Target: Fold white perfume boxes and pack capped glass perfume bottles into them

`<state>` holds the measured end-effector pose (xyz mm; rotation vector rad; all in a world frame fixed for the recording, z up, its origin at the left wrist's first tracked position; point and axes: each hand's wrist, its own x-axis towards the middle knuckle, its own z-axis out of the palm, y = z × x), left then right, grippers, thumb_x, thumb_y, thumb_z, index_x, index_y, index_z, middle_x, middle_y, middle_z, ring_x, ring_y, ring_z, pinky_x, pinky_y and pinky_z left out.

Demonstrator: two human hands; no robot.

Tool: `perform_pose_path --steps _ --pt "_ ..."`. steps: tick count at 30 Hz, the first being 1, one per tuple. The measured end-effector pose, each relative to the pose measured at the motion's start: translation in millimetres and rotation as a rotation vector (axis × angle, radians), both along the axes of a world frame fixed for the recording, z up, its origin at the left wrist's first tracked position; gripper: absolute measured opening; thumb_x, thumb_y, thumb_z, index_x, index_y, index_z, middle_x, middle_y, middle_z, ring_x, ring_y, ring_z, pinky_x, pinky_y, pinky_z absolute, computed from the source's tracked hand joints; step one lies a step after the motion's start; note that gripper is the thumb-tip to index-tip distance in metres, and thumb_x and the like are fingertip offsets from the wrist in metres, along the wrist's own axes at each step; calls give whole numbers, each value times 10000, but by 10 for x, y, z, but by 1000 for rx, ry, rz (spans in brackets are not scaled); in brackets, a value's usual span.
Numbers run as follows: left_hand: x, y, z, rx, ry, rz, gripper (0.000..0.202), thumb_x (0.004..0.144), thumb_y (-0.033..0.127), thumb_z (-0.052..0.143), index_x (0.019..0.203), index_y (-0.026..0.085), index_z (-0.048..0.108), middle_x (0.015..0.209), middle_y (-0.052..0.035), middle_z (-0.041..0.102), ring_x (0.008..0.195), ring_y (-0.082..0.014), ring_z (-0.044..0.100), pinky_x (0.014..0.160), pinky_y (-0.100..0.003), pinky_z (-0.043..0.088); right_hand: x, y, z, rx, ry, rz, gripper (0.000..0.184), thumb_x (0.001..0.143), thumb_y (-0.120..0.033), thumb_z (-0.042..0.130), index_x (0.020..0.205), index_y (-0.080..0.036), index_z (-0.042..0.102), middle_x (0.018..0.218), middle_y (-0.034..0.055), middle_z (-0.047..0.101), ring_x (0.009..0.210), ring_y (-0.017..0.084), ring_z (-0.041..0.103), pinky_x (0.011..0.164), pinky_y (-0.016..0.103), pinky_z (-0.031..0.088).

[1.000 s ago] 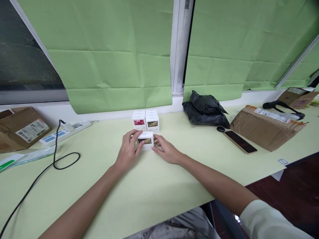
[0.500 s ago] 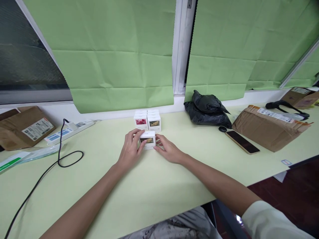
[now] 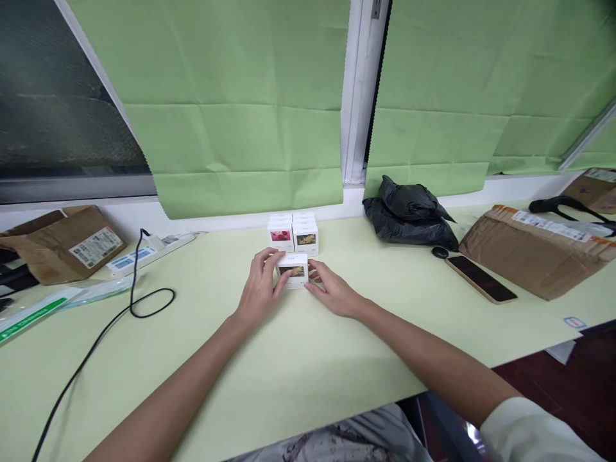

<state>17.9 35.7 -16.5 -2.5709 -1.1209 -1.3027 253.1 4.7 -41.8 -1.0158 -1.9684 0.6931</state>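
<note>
A small white box [image 3: 297, 280] with a yellow-flower picture on its front rests on the table between my hands. My left hand [image 3: 262, 282] grips its left side, thumb across the front and fingers over the top edge. At the right side, my right hand [image 3: 332, 289] holds the box with thumb near the front corner and fingers behind. Just beyond stands a block of several similar white boxes [image 3: 305, 249], packed in two columns; the front left one [image 3: 281, 244] shows a pink picture, the front right one a yellow picture.
Black plastic bags [image 3: 409, 212], a phone [image 3: 481, 279], a small black round object [image 3: 439, 252] and a brown package [image 3: 534, 256] lie to the right. On the left are an opened carton [image 3: 72, 244], a power strip [image 3: 149, 253] and a looped black cable [image 3: 132, 308].
The whole view has shifted slightly, so things appear further right. Both hands keep the same hold on the small white box, which stays in front of the stacked boxes.
</note>
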Motion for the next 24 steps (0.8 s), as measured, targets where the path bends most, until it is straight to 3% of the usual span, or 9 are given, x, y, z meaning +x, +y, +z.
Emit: perform_pose_path --steps 24 --pt "4 -11 -6 -33 -12 2 474 1047 349 552 1487 257 401 1478 -159 443 1402 -312 463 1151 -536 462 4 11 -18 24 -10 1 597 1053 -391 538 1593 -290 303 1498 124 511 1250 243 597 1087 492 522"
